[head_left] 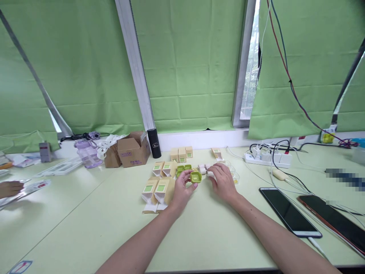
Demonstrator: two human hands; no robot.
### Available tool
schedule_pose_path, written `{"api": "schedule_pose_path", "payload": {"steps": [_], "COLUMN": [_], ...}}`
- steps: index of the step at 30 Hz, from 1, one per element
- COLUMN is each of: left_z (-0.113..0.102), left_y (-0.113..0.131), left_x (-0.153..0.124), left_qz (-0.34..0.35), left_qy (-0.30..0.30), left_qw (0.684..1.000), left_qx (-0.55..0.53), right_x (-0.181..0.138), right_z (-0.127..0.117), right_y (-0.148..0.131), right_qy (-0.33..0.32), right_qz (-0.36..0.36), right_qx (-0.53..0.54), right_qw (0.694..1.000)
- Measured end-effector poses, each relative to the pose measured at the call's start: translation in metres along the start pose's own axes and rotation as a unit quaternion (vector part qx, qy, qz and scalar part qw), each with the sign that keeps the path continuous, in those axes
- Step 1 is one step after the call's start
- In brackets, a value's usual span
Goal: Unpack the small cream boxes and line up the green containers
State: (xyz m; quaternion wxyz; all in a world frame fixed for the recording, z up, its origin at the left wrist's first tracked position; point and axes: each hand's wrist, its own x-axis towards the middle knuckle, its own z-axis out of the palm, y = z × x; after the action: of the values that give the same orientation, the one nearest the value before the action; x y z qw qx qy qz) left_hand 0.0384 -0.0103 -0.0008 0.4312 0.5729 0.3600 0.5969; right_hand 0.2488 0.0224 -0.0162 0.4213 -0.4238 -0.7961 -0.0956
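Observation:
My left hand (182,190) pinches a small olive-green square cup (195,177), its hollow side facing me. To its right, my right hand (224,182) has its fingers closed around a small white piece (210,174), mostly hidden by the fingertips. More small white pieces (202,169) lie just behind, between the hands. Other green cups (184,168) stand behind my left hand. Partly under and beyond my right hand sits a clear plastic tray (235,176) with yellowish bits. Left of my left hand are several open cardboard boxes (150,189) with green labels.
Small closed boxes (181,153) and another open box (217,153) stand farther back. A black flask (154,143), a brown carton (132,149) and a purple jug (88,154) line the back left. Right are a power strip (268,159), cables and a phone (289,211). Another person's hand (11,188) is far left.

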Motion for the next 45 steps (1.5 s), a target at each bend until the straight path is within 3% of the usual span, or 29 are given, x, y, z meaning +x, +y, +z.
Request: {"api": "schedule_pose_path", "payload": {"steps": [5,11,30,36,45], "left_z": [0.002,0.007,0.019,0.015,0.010], "left_y": [0.004,0.010,0.014,0.007,0.006], "left_x": [-0.001,-0.006,-0.011,-0.007,-0.002], "left_qz": [-0.010,-0.038,-0.078,-0.069,0.004], "left_qy": [-0.009,-0.019,-0.143,-0.120,-0.040], "left_qw": [0.999,0.995,0.982,0.988,0.998], "left_qx": [-0.046,-0.091,-0.096,-0.071,0.045], "right_x": [-0.002,-0.003,-0.006,-0.004,-0.006], "right_z": [-0.001,-0.003,-0.001,-0.005,-0.004], "right_y": [-0.015,-0.036,-0.042,-0.042,-0.043], "right_qy": [0.035,0.049,0.055,0.048,0.004], "right_qz": [-0.044,-0.048,-0.025,-0.013,0.055], "right_qx": [0.130,0.217,0.222,0.227,0.297], "right_qw": [0.990,0.974,0.973,0.973,0.953]}}
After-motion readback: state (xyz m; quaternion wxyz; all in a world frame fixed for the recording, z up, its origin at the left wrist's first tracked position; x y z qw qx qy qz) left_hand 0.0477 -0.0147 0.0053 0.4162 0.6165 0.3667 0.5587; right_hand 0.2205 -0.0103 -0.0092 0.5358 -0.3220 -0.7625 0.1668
